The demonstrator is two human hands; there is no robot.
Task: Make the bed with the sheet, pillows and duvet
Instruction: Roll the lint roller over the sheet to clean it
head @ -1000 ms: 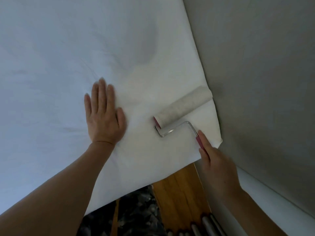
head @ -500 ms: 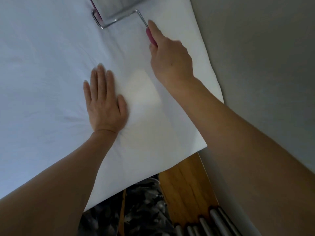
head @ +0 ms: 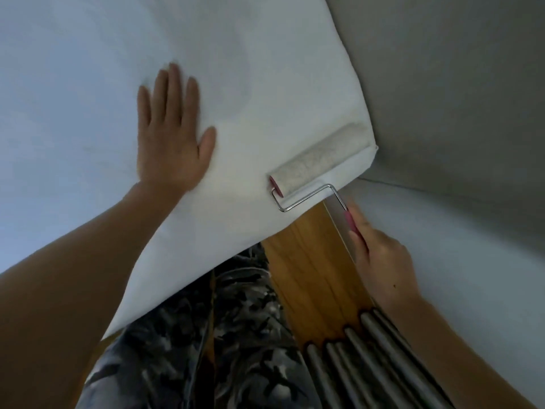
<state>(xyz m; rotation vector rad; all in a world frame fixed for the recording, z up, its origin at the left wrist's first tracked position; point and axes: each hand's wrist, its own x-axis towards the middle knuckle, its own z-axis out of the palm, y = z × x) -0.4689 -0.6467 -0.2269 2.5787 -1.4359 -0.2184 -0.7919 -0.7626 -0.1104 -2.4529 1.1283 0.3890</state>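
One white sheet [head: 88,84] covers the bed, its corner by the grey wall [head: 442,84]. One left hand [head: 172,134] lies flat on it, fingers straight. One right hand [head: 380,261] grips one lint roller [head: 321,157], drum at the sheet's corner.

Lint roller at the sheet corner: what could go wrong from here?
1. The lint roller sits at the very corner of the sheet; another pull may run it off the edge.
2. The left hand presses flat far from that corner, so the sticky roll could lift loose fabric there.
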